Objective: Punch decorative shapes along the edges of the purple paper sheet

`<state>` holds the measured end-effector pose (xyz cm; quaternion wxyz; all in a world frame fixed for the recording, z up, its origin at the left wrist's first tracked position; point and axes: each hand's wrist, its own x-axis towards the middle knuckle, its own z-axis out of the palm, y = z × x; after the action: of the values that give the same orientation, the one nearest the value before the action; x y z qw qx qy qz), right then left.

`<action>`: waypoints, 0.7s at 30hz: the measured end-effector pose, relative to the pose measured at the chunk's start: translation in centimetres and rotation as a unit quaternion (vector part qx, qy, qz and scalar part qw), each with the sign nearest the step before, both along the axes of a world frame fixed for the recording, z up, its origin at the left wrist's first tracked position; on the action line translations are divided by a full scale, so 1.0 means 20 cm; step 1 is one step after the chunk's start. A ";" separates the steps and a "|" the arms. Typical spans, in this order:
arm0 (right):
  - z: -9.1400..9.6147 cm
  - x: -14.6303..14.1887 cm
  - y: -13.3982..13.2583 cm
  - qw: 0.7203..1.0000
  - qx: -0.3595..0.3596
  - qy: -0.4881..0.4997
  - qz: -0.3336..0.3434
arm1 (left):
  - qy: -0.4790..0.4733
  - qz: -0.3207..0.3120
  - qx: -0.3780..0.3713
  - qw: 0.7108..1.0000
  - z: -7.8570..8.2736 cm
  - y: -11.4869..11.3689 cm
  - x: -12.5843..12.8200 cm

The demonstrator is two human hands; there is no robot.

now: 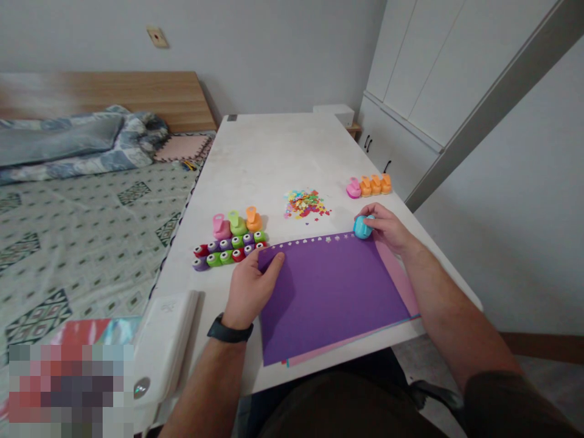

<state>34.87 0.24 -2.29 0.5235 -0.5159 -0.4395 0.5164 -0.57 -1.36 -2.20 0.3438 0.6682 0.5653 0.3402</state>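
A purple sheet of paper lies on the white table, on top of pink and other coloured sheets. Small shapes are punched out in a row along its far edge. My left hand rests on the sheet's near-left corner, thumb on the paper, fingers curled at its edge, a black watch on the wrist. My right hand is closed around a small blue paper punch set on the sheet's far right corner.
A cluster of small coloured punches sits left of the sheet. Four pink and orange punches stand at the far right, a confetti pile between. A white device lies near left. A bed is left of the table.
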 end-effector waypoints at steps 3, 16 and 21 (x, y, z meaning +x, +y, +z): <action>0.00 0.00 0.00 1.000 -0.005 -0.003 0.004 | 0.000 0.005 -0.004 1.000 0.00 0.00 0.00; -0.04 -0.03 -0.01 0.991 -0.007 -0.131 -0.021 | -0.008 0.003 0.006 1.000 0.01 0.00 0.01; -0.02 -0.06 -0.01 0.981 -0.001 -0.187 -0.043 | -0.017 0.000 0.006 1.000 0.00 -0.01 0.01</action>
<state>33.75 0.11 -2.78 0.4536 -0.6225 -0.5060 0.3882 -0.38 -1.46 -2.16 0.3493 0.6642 0.5577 0.3547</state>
